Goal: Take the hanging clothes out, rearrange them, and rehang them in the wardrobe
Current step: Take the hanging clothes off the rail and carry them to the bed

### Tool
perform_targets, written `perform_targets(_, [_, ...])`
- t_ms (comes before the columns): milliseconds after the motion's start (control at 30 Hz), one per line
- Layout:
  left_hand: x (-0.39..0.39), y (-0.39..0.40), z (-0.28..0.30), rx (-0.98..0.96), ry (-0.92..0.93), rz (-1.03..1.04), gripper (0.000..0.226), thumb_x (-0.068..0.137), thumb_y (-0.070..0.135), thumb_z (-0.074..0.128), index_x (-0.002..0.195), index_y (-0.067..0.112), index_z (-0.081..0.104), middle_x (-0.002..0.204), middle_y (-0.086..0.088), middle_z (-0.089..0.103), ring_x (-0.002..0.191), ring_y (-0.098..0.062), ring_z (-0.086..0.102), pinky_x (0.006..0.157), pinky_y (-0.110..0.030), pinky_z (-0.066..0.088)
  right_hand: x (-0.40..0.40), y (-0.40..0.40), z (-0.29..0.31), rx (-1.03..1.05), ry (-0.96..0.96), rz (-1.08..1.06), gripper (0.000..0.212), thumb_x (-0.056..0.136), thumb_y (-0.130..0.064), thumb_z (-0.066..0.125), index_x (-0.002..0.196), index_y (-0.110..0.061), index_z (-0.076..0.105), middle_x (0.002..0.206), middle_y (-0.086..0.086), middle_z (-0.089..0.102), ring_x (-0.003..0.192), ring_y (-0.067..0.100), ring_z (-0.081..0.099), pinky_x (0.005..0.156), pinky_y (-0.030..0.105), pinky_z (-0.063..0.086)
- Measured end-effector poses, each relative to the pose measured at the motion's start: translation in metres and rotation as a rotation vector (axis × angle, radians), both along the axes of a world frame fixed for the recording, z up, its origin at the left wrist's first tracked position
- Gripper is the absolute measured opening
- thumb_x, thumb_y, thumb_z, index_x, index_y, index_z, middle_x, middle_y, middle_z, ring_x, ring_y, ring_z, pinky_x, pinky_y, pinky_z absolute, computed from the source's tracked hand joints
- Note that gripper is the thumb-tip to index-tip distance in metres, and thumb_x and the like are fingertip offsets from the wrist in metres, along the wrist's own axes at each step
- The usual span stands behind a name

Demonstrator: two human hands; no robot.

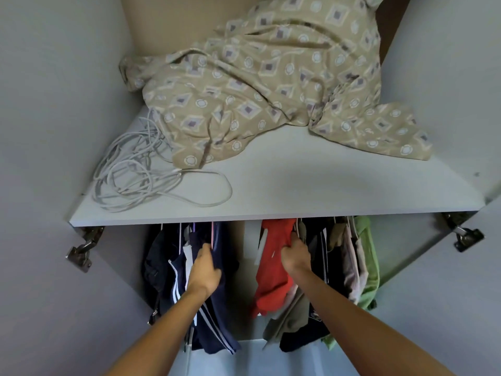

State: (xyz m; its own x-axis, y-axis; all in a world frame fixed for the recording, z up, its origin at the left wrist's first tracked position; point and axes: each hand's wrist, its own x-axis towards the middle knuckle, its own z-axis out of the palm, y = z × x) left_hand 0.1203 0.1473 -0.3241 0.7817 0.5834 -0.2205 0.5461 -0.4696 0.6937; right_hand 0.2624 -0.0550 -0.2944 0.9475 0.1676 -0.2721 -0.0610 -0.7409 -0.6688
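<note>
Both bare forearms are reaching up and forward from the bottom of the view into the open wardrobe. The left hand [204,268] is curling its fingers round the dark navy white-striped garments [208,316] hanging on the left. The right hand [295,253] is gripping the red fabric garment [272,270] near its top, knuckles toward the viewer, just beside the bunched beige, navy and light green hanging clothes [352,267]. A clear gap is separating the two groups. To lift well, each hand would likely need to be working at the hanger hook rather than tugging cloth; the rail itself is hidden under the white laminate shelf [298,191]. Farther up, on that shelf, a coiled white cable [135,177] and a crumpled beige patterned sheet [265,85] are lying.
</note>
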Motion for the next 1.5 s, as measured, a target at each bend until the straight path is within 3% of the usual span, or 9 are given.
perform_targets(133, [0.006,-0.009,-0.006,-0.296,-0.141,0.098,0.039,0.094,-0.013,0.042,0.109,0.022,0.051,0.087,-0.008,0.065,0.072,-0.023,0.059,0.058,-0.029,0.047,0.008,-0.008,0.001,0.099,0.062,-0.074,0.052,0.094,-0.010,0.043,0.144,-0.019,0.054,0.117,0.016,0.066,0.110,0.041,0.065,0.091,0.037,0.051])
perform_targets(267, [0.016,-0.021,-0.002,-0.477,-0.252,0.199,0.028,0.098,-0.012,0.041,0.094,0.014,0.052,0.085,-0.008,0.055,0.083,-0.023,0.051,0.069,-0.027,0.041,0.004,-0.006,0.006,0.313,0.050,-0.146,0.012,0.104,-0.030,0.056,0.109,-0.022,0.064,0.099,0.010,0.066,0.104,0.038,0.070,0.087,0.037,0.052])
perform_targets(400, [0.025,-0.033,0.005,-0.511,-0.369,0.259,0.019,0.107,0.008,0.049,0.088,0.012,0.049,0.081,-0.004,0.049,0.077,-0.017,0.047,0.075,-0.033,0.039,-0.002,0.000,0.010,0.369,-0.001,-0.119,0.034,0.106,-0.030,0.056,0.091,-0.002,0.068,0.078,0.005,0.059,0.068,0.029,0.063,0.066,0.035,0.050])
perform_targets(567, [0.023,-0.044,0.016,-0.384,-0.481,0.159,0.036,0.112,0.029,0.046,0.083,0.008,0.046,0.070,0.002,0.038,0.060,-0.006,0.036,0.067,-0.031,0.038,-0.014,0.011,0.019,0.448,-0.068,-0.104,0.042,0.106,-0.029,0.056,0.066,-0.019,0.047,0.044,-0.012,0.038,0.040,0.006,0.034,0.042,0.026,0.027])
perform_targets(733, [0.019,-0.049,0.027,-0.278,-0.579,0.073,0.036,0.111,0.026,0.049,0.078,0.014,0.042,0.064,0.013,0.035,0.061,-0.006,0.033,0.062,-0.027,0.035,-0.028,0.025,0.036,0.485,-0.133,-0.061,0.039,0.102,-0.023,0.057,0.065,-0.014,0.050,0.052,-0.008,0.044,0.049,0.012,0.042,0.052,0.033,0.035])
perform_targets(900, [0.001,-0.058,0.027,-0.273,-0.585,0.060,0.040,0.110,0.026,0.052,0.074,0.014,0.038,0.063,0.012,0.034,0.061,-0.008,0.032,0.062,-0.030,0.034,-0.051,0.010,0.022,0.484,-0.101,-0.057,0.033,0.101,-0.028,0.056,0.079,-0.007,0.067,0.064,0.014,0.066,0.056,0.022,0.062,0.058,0.040,0.051])
perform_targets(1067, [-0.032,-0.069,0.017,-0.277,-0.596,0.036,0.048,0.108,0.027,0.056,0.074,0.007,0.029,0.065,0.008,0.025,0.061,-0.008,0.026,0.058,-0.024,0.031,-0.082,0.000,0.004,0.466,-0.089,0.026,0.029,0.103,-0.021,0.057,0.080,-0.009,0.070,0.069,0.018,0.066,0.058,0.014,0.058,0.063,0.045,0.051])
perform_targets(1267, [-0.080,-0.092,0.016,-0.264,-0.565,0.157,0.047,0.108,0.028,0.058,0.073,0.012,0.031,0.065,0.007,0.026,0.061,-0.009,0.026,0.056,-0.021,0.031,-0.119,-0.023,-0.012,0.528,0.005,0.152,0.031,0.104,-0.023,0.056,0.082,-0.002,0.063,0.067,0.026,0.058,0.058,0.026,0.054,0.063,0.056,0.049])
perform_targets(1500, [-0.130,-0.155,0.019,-0.208,-0.530,0.366,0.035,0.107,0.019,0.058,0.080,0.000,0.046,0.066,0.006,0.037,0.063,-0.009,0.032,0.057,-0.024,0.032,-0.144,-0.059,-0.025,0.547,0.022,0.348,0.029,0.102,-0.025,0.057,0.084,-0.005,0.066,0.057,0.003,0.048,0.055,0.012,0.045,0.057,0.047,0.043])
